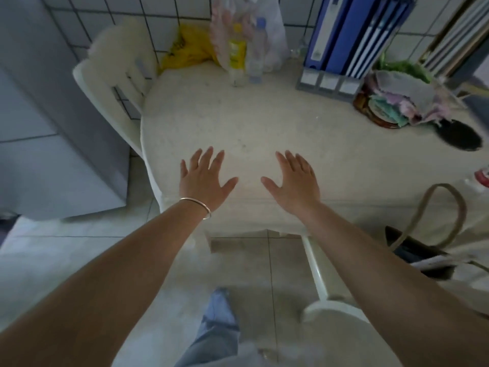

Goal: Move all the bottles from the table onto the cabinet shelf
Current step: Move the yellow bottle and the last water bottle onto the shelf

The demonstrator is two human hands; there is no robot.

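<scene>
Bare table point(264, 123) lies open toward the two far bottles point(246, 56); blue binders point(352, 35) and rag pile point(404, 102) crowd the far right.

Single head cam, wide-angle, looking steeply down and forward from close above the surface point(264, 123) toward the tiled wall point(127, 11).

The table point(277, 123) was speckled off-white. At its far edge stood 1 bottle with a yellow label and cap point(236, 55) and, to its right, 1 clear bottle with a pale blue cap point(257, 53). Blue binders point(352, 33) stood far right; a yellow bag point(185, 49) lay far left
</scene>
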